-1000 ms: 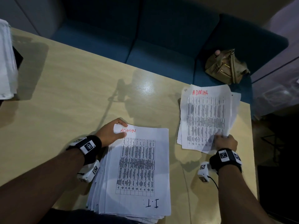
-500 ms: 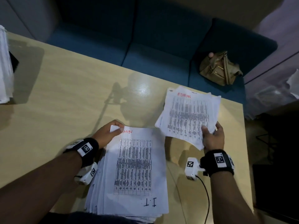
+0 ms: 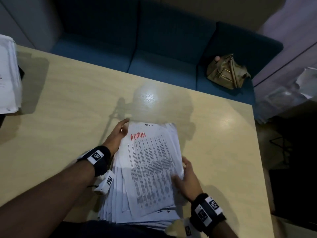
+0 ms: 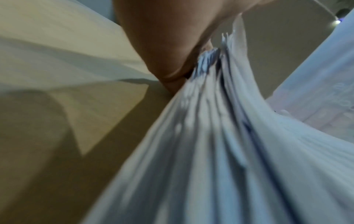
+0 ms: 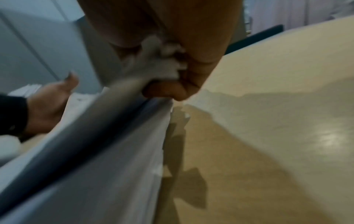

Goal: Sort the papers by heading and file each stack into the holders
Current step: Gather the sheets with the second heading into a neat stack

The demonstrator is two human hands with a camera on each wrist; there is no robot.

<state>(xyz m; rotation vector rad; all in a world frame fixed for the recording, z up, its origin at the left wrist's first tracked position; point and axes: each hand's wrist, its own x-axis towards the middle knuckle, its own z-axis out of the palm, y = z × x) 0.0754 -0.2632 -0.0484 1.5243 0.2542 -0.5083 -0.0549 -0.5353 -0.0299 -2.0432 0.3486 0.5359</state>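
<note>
The stack of papers (image 3: 137,194) lies on the pale worktop (image 3: 68,109) at its near edge, long axis running away from the person and leaning slightly left at the far end. On top sits a smaller sheaf (image 3: 151,169), red "ADMIN" heading at the far end, its long axis turned slightly against the stack below. The right hand (image 3: 187,179) has its grip closed on the sheaf's right edge, thumb on top, fingers curled beneath. The left hand (image 3: 116,134) rests against the far-left corner of the stack, fingers extended and relaxed, grip open. More papers (image 3: 6,76) stand at the worktop's far left. A tan bag (image 3: 226,73) lies on the blue sofa (image 3: 154,57) beyond.
</note>
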